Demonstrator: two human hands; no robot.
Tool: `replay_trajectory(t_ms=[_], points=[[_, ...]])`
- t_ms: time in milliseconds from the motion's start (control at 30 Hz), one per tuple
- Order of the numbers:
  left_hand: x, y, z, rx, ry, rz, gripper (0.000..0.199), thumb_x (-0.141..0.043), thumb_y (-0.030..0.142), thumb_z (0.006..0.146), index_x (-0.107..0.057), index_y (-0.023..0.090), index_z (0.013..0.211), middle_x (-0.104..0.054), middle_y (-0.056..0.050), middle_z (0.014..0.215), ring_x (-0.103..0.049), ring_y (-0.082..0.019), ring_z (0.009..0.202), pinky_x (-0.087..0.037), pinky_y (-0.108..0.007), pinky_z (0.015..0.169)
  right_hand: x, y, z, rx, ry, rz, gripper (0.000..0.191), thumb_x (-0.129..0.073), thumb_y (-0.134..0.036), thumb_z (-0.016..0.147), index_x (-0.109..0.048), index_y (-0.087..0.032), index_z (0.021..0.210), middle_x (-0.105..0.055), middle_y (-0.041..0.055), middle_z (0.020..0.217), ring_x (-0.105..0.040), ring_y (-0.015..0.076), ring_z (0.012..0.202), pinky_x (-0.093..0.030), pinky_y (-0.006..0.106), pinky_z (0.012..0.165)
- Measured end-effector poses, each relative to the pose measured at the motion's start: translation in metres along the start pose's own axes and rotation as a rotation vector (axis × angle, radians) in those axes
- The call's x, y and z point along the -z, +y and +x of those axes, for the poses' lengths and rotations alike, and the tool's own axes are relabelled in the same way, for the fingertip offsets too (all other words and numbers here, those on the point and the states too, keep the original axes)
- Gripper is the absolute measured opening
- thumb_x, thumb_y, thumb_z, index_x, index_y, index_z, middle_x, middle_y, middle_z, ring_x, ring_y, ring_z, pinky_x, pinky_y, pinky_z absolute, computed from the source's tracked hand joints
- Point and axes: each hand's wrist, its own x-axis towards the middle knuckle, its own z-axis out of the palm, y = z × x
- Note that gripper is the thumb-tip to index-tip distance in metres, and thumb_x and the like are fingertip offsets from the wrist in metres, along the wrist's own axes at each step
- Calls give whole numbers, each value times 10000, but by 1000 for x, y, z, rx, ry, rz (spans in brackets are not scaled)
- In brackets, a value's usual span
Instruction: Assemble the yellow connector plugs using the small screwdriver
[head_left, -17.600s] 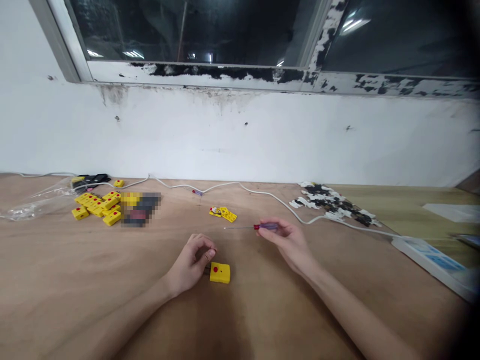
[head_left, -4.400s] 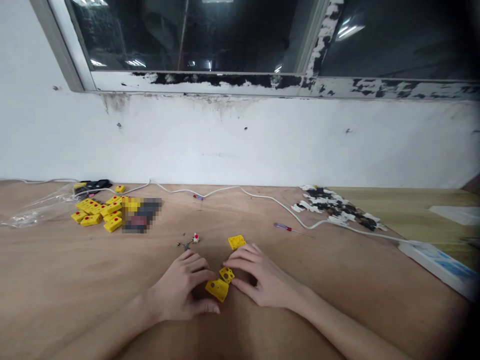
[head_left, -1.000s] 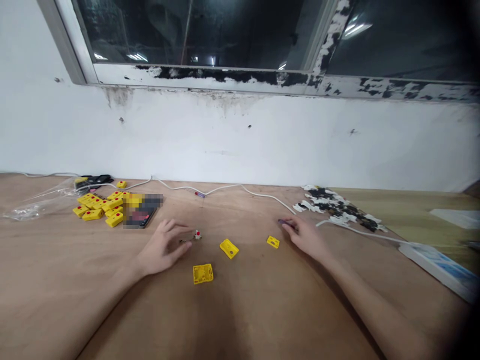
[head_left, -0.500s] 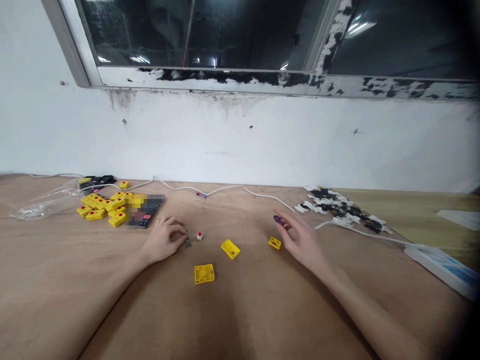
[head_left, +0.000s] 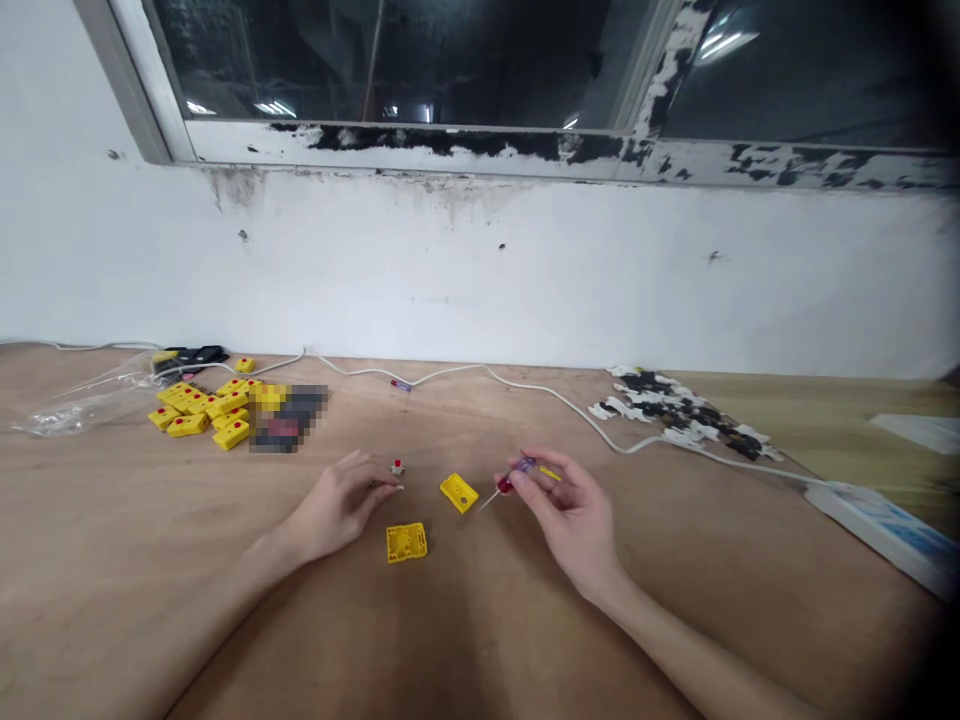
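My right hand (head_left: 571, 515) is closed around a small screwdriver (head_left: 517, 475) with a purple and red handle. Its thin shaft points down to the left, close to a flat yellow cover (head_left: 459, 493). Fingers pinched together, my left hand (head_left: 346, 507) has a tiny pale bit at its fingertips, too small to name. Just beyond those fingertips is a small part with a red button (head_left: 397, 466). An open yellow case half (head_left: 406, 541) lies nearer to me, its ribbed inside facing up. Another yellow piece (head_left: 550, 473) is mostly hidden behind my right fingers.
At the left are a pile of yellow boxes with red buttons (head_left: 196, 402), a blurred-out phone (head_left: 292, 415) and a clear plastic bag (head_left: 82, 405). A second screwdriver (head_left: 400, 385) lies by the white cable (head_left: 517, 383). Black and white parts (head_left: 686, 415) and a white power strip (head_left: 885, 530) are at right.
My right hand has moved left, and the screwdriver now shows with its tip out. My left hand has shifted right and nearer to me, its fingertips now beside the red-button part.
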Motion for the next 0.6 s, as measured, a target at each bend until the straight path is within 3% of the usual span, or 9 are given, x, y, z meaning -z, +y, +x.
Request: replay_trajectory(t_ms=[133, 233, 300, 433, 600], points=[[-1, 4, -5, -424, -121, 263, 226, -490, 151, 959, -667, 180, 1097, -732, -83, 984, -655, -189, 937, -537, -314, 855, -21, -5, 2, 52, 1, 55, 236, -743, -312, 846, -656, -232, 1050, -725, 36, 899, -742, 181, 739, -637, 315, 689], [-2, 6, -8, -539, -147, 322, 293, -449, 118, 956, -627, 159, 1184, -740, -104, 1041, -674, -206, 973, -553, -322, 853, -38, -8, 12, 70, -61, 62, 234, -719, -327, 865, -651, -236, 1069, -703, 29, 875, -720, 166, 716, -625, 305, 663], [-4, 8, -10, -500, -143, 245, 284, -455, 122, 961, -626, 155, 1185, -744, -108, 1051, -688, -197, 956, -562, -306, 827, -48, -9, 18, 59, -115, 50, 247, -702, -344, 877, -641, -238, 1091, -685, 21, 853, -702, 156, 705, -613, 295, 648], [-10, 12, -13, -259, -137, -35, 192, -531, 155, 961, -698, 183, 1052, -764, -68, 965, -701, -149, 860, -555, -249, 775, -63, -7, 24, 27, -203, 94, 249, -679, -347, 897, -623, -249, 1119, -667, 20, 885, -683, 148, 711, -605, 293, 651], [-14, 13, -12, 39, -119, -214, 141, -620, 226, 922, -760, 210, 923, -761, -29, 841, -675, -127, 743, -521, -214, 672, -70, -3, 18, 136, -229, 102, 222, -647, -285, 925, -628, -274, 1146, -647, 35, 987, -679, 143, 746, -606, 300, 673]])
